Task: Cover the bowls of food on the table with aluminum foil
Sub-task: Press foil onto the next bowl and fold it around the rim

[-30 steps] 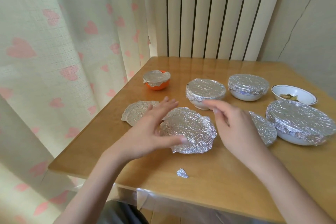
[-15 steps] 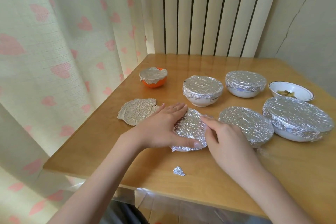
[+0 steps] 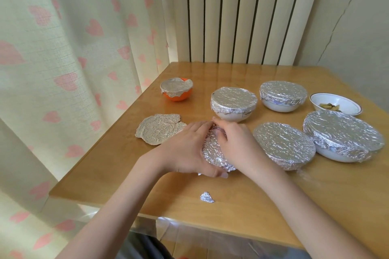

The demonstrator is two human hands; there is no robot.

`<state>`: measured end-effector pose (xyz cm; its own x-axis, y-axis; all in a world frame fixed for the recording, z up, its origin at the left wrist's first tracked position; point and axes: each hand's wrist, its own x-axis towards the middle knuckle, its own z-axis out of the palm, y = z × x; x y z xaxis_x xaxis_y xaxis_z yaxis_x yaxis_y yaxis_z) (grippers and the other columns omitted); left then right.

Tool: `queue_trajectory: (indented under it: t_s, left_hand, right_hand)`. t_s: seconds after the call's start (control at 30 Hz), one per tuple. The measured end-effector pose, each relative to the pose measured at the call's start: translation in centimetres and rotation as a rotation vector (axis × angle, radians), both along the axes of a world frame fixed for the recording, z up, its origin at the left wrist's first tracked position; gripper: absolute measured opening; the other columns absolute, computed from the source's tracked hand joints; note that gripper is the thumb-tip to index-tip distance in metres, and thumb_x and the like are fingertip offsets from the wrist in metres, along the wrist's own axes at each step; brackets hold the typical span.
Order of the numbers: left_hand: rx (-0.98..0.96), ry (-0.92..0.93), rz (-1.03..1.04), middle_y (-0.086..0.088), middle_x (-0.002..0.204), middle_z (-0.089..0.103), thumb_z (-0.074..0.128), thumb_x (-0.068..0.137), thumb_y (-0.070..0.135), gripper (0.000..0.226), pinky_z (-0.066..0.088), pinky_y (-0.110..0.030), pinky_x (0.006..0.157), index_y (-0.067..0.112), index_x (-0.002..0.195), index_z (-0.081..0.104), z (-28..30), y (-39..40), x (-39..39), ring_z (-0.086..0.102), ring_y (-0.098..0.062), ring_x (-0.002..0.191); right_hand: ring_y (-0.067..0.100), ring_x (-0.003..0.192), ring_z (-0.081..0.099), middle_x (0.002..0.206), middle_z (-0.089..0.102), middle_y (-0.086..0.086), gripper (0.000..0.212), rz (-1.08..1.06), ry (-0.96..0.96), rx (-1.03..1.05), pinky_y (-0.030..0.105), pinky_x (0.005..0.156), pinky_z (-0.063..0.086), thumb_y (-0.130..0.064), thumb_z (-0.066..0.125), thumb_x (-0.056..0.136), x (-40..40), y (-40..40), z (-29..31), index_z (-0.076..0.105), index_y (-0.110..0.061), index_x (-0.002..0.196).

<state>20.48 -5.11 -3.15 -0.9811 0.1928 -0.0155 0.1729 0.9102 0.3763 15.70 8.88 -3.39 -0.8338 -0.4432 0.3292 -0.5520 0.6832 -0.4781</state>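
A small bowl wrapped in crinkled aluminum foil point(image 3: 213, 154) sits at the middle of the wooden table point(image 3: 273, 206). My left hand point(image 3: 185, 149) cups its left side, thumb curled under the near rim. My right hand point(image 3: 237, 143) lies over its top and right side, fingers bent onto the foil at the far rim. Foil covers the orange bowl point(image 3: 176, 97), two white bowls point(image 3: 233, 101) point(image 3: 283, 93), a low dish point(image 3: 284, 145) and a large white bowl point(image 3: 343, 134). One small white bowl point(image 3: 348, 104) with food stands uncovered at the far right.
A loose, crumpled round foil sheet point(image 3: 157, 130) lies flat left of my hands. A tiny foil scrap point(image 3: 207, 197) sits near the front edge. A heart-patterned curtain point(image 3: 73, 69) hangs along the table's left edge, and vertical blinds point(image 3: 242, 12) hang behind.
Both hands came down from above the loose foil and closed round the bowl, folding the foil's edges down over the rim. The right hand slid further onto the top.
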Motion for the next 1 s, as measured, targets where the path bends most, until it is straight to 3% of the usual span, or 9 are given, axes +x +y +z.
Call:
queue_trajectory:
  t_s: [0.17,0.3,0.47,0.6,0.7,0.77,0.87,0.93,1.0]
  left_hand:
    - [0.088,-0.03,0.05,0.01,0.16,0.008,0.083,0.062,0.058,0.13,0.013,-0.019,0.112,0.025,0.154,-0.003,0.0,0.0,0.4,0.009,-0.005,0.146]
    - [0.068,-0.049,0.067,0.006,0.159,0.013,0.083,0.062,0.057,0.128,0.015,-0.019,0.107,0.024,0.155,0.001,0.0,0.3,0.4,0.012,-0.01,0.146]
    - [0.057,-0.06,0.072,0.003,0.156,0.019,0.084,0.06,0.058,0.128,0.02,-0.021,0.105,0.026,0.154,0.004,0.0,0.0,0.0,0.019,-0.015,0.144]
    - [0.098,-0.056,0.062,0.003,0.157,0.018,0.086,0.055,0.059,0.134,0.021,-0.021,0.106,0.027,0.155,0.002,-0.3,-0.2,-0.1,0.02,-0.013,0.144]
    - [0.281,-0.114,0.039,0.007,0.16,0.013,0.077,0.049,0.073,0.141,0.02,-0.024,0.11,0.034,0.155,-0.007,0.1,-1.0,0.2,0.015,-0.007,0.145]
    - [0.509,-0.051,0.09,0.012,0.16,0.015,0.052,0.057,0.081,0.12,0.021,-0.023,0.109,0.035,0.155,0.001,0.3,-1.7,0.5,0.018,-0.001,0.143]
    - [0.807,0.164,0.296,0.013,0.151,0.039,0.031,0.074,0.086,0.097,0.023,-0.032,0.118,0.027,0.15,0.033,-0.7,-2.3,0.2,0.033,-0.002,0.139]
    - [0.977,0.208,0.418,0.008,0.134,0.057,0.023,0.091,0.074,0.074,0.033,-0.032,0.112,0.021,0.134,0.051,-1.6,-2.0,-0.4,0.047,-0.009,0.13]
    - [1.043,0.187,0.491,0.002,0.122,0.063,0.018,0.101,0.055,0.057,0.04,-0.028,0.102,0.019,0.123,0.057,-2.2,-1.3,-0.8,0.054,-0.014,0.125]
  right_hand:
    - [0.024,0.108,0.058,0.12,0.064,0.006,0.037,-0.024,-0.127,-0.113,0.028,0.084,0.041,-0.012,0.041,0.098,-0.4,0.0,-0.9,0.054,-0.018,0.132]
    - [0.024,0.116,0.053,0.132,0.057,0.006,0.036,-0.024,-0.249,-0.098,0.027,0.084,0.038,-0.014,0.037,0.1,-0.8,0.0,-1.0,0.048,-0.018,0.134]
    - [0.025,0.127,0.044,0.141,0.048,0.01,0.041,-0.04,-0.298,-0.036,0.031,0.094,0.035,-0.013,0.033,0.1,-1.3,-0.1,-1.0,0.041,-0.012,0.139]
    - [0.018,0.096,0.05,0.132,0.054,0.012,0.039,-0.026,-0.348,-0.122,0.028,0.079,0.036,-0.015,0.034,0.1,-1.6,0.0,-1.5,0.044,-0.014,0.137]
    - [0.016,0.08,0.049,0.113,0.061,0.008,0.036,-0.01,-0.386,-0.185,0.026,0.069,0.035,-0.021,0.032,0.102,-1.7,0.5,-1.5,0.049,-0.013,0.132]
    - [0.016,0.089,0.056,0.109,0.061,0.008,0.038,0.012,-0.32,-0.208,0.025,0.071,0.037,-0.022,0.03,0.103,-1.2,0.9,-1.3,0.05,-0.008,0.132]
    - [0.019,0.127,0.045,0.137,0.052,0.007,0.041,0.007,-0.151,-0.204,0.024,0.099,0.032,-0.02,0.029,0.104,-0.2,0.8,-0.7,0.044,-0.007,0.139]
    - [0.024,0.116,0.052,0.124,0.059,0.012,0.037,-0.008,-0.09,-0.189,0.031,0.096,0.039,-0.019,0.03,0.103,-0.3,0.3,-0.3,0.051,-0.006,0.131]
    - [0.023,0.088,0.061,0.096,0.067,0.011,0.033,0.005,-0.088,-0.146,0.036,0.078,0.047,-0.02,0.032,0.103,-1.0,-0.3,0.1,0.058,-0.007,0.118]
